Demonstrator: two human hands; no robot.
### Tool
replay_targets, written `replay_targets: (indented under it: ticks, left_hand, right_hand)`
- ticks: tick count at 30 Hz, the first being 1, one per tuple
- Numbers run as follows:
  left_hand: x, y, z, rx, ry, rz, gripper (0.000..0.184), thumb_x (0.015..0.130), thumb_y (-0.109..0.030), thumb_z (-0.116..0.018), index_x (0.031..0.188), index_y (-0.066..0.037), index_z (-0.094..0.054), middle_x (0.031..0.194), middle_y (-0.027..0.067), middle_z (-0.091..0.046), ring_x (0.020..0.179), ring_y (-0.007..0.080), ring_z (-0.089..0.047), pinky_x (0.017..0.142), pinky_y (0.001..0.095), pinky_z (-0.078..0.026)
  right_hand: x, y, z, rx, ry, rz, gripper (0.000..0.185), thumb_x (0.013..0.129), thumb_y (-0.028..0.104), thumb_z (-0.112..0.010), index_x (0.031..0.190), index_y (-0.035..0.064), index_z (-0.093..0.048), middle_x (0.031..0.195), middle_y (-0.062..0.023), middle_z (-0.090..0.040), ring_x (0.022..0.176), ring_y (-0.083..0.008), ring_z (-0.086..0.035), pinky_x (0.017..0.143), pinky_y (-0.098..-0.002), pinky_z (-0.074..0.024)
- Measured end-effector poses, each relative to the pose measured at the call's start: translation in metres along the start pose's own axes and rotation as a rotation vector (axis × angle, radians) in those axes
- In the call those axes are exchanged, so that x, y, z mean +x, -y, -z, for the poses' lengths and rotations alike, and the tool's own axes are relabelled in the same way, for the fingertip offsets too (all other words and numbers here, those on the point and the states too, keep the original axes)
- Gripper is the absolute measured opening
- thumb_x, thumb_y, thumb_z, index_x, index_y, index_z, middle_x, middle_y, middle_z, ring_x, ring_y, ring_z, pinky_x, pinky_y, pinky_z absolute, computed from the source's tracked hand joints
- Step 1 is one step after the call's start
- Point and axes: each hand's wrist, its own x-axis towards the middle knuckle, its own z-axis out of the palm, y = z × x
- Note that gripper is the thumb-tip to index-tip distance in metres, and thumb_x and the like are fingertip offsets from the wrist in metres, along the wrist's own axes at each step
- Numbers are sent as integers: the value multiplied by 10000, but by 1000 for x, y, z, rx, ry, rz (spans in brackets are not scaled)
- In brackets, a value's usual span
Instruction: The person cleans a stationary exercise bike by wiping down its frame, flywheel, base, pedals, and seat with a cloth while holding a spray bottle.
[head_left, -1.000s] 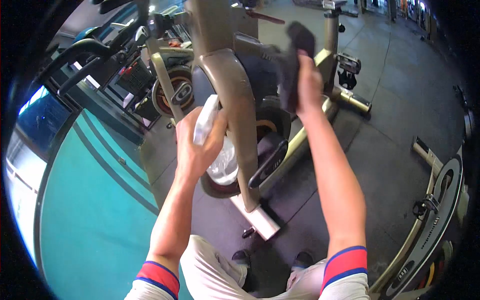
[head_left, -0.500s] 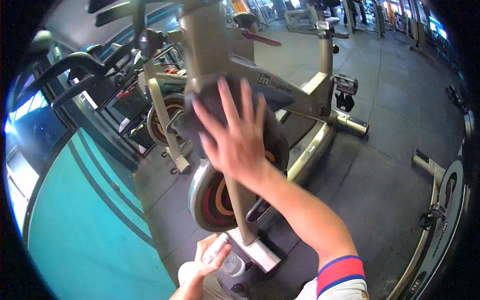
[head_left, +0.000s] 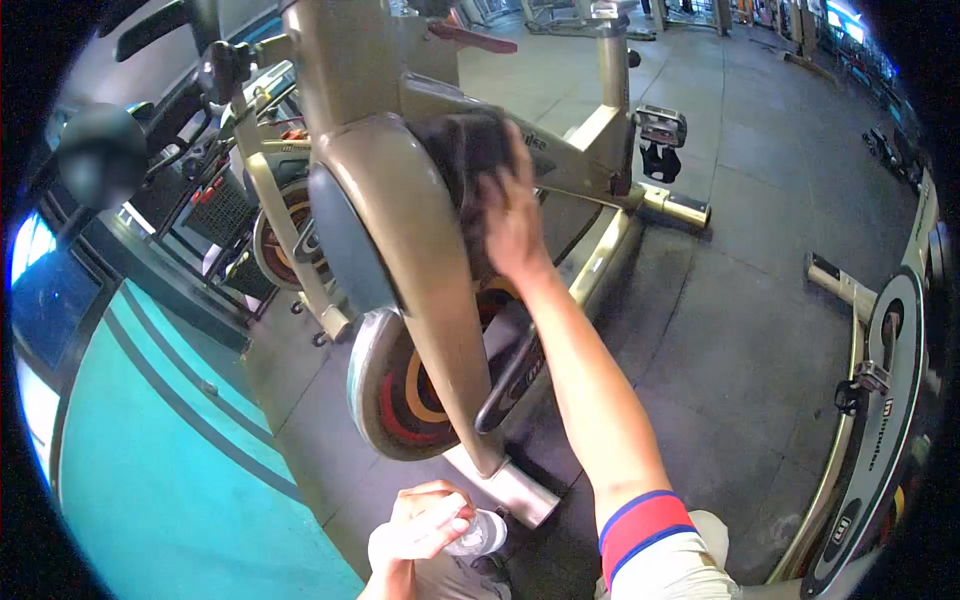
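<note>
My right hand (head_left: 512,225) presses a dark cloth (head_left: 465,150) against the right side of the exercise bike's (head_left: 395,200) front housing, its fingers lying over the cloth and somewhat blurred. Below the housing, the bike's flywheel (head_left: 375,390) shows dark red and tan rings. Low in the view, my left hand (head_left: 420,530) is closed around the white top of a clear spray bottle (head_left: 482,533). The bottle is tilted, its body partly hidden by the fingers.
A second exercise bike (head_left: 870,400) stands at the right edge and another bike (head_left: 285,230) behind on the left. A teal panel with dark stripes (head_left: 190,460) rises at the left. Dark baskets (head_left: 215,205) sit on a rack. Black mats (head_left: 690,330) cover the floor.
My right hand has moved with the cloth from the front of the housing round to its right side. My left hand still holds the bottle, slightly lower. The view has shifted.
</note>
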Motion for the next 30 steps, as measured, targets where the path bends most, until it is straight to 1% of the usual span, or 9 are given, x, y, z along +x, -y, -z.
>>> replay_targets:
  ticks: [8,14,15,16,17,18,24,28,30]
  left_hand:
    - [1,25,0,-69,165,71,277,890,-257,-697,821,11,-682,826,147,-697,768,287,-695,691,379,-561]
    - [-1,35,0,-138,181,64,254,892,-238,-687,858,14,-680,847,154,-696,779,296,-693,690,376,-557]
    - [-2,37,0,-146,180,18,221,906,-213,-678,893,7,-683,855,146,-694,777,292,-688,691,376,-554]
    - [-1,40,0,-153,178,-32,190,920,-189,-668,927,1,-685,862,138,-691,776,287,-683,693,376,-551]
    - [0,42,0,-163,175,-82,163,934,-164,-658,962,-6,-688,870,131,-689,774,283,-678,695,376,-548]
    - [1,42,2,-179,202,-54,167,935,-165,-659,970,-4,-689,878,134,-688,778,284,-678,696,376,-549]
    - [8,43,10,-212,245,-43,182,930,-163,-675,978,11,-693,924,146,-685,807,277,-685,711,372,-554]
    - [-1,31,11,-229,214,-72,187,923,-167,-684,958,17,-694,922,142,-686,812,265,-688,721,366,-555]
    - [-6,27,13,-241,198,-78,186,920,-167,-683,954,16,-695,914,140,-686,813,264,-689,724,365,-555]
  right_hand:
    - [2,38,2,-179,25,139,243,963,155,-601,1069,-51,-676,1588,-288,-294,1433,-558,-289,1202,-571,-242]
    - [-7,-117,50,-840,-99,6,333,996,228,-553,1212,-6,-650,1426,-270,-491,1309,-480,-444,1127,-558,-321]
    - [-12,-155,65,-789,-165,-157,334,1007,240,-538,1205,0,-658,1332,-279,-560,1255,-417,-518,1068,-510,-402]
    - [3,-151,93,-419,14,-862,371,1042,297,-508,1205,4,-669,1268,-241,-624,1171,-351,-593,995,-477,-470]
    - [-4,-174,104,-20,-424,-1033,433,1066,361,-480,1244,4,-647,1234,-175,-671,1070,-308,-649,953,-453,-502]
    - [4,-153,113,605,-586,-1021,455,1061,384,-500,1287,7,-615,1267,-122,-667,1085,-310,-653,961,-462,-510]
    - [59,2,73,1040,-226,-814,527,1008,430,-598,1340,22,-573,1370,-110,-614,1224,-300,-603,1067,-470,-452]
    - [63,-25,1,-293,-86,-14,395,1006,351,-586,1185,12,-678,1215,-193,-650,1134,-394,-602,1016,-455,-449]
    - [60,-28,-10,-454,-146,18,354,995,317,-584,1140,13,-694,1173,-220,-642,1089,-423,-598,966,-460,-460]
